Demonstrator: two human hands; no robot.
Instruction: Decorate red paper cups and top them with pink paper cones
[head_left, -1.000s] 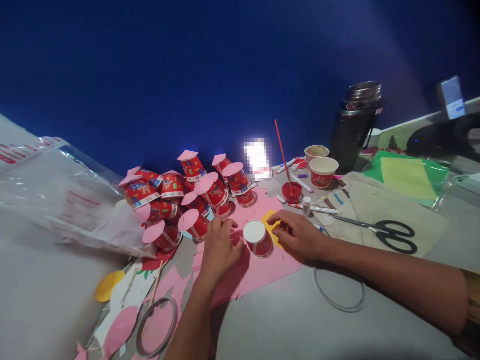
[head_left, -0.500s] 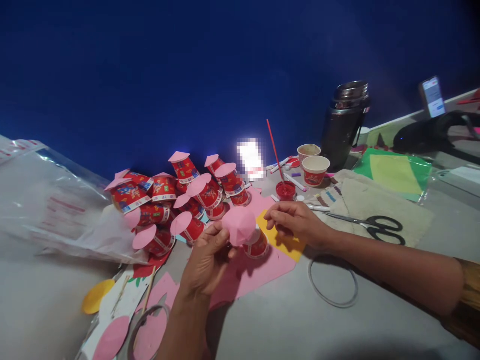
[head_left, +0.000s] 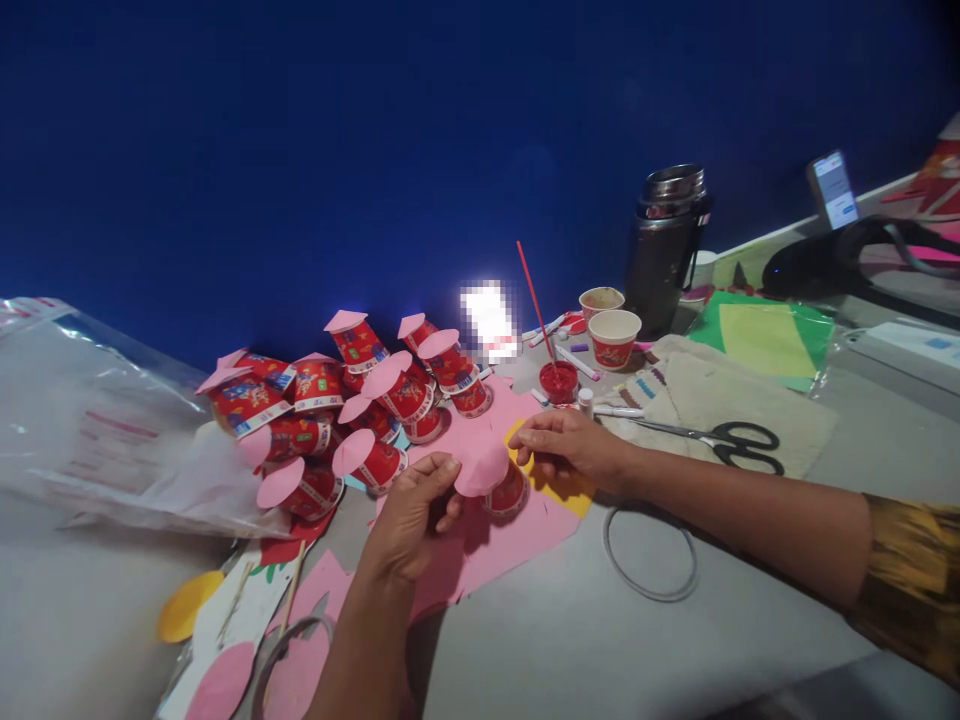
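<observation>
My left hand pinches the left edge of a shallow pink paper cone between thumb and fingers. Under the cone, a red paper cup stands upside down on a pink paper sheet. My right hand is at the cone's right side, its fingers curled and pressed together. Its fingertips are close to the cone's edge; whether they touch it or hold something small I cannot make out. A yellow paper piece lies beneath the right hand.
Several red cups with pink cone tops crowd the left. Behind stand a paint pot with a red stick, paper cups and a dark flask. Scissors, a tape ring and a plastic bag lie around.
My right hand has come closer to the cone's right edge. The cone has tilted a little in my left hand's pinch. The whole view has shifted slightly.
</observation>
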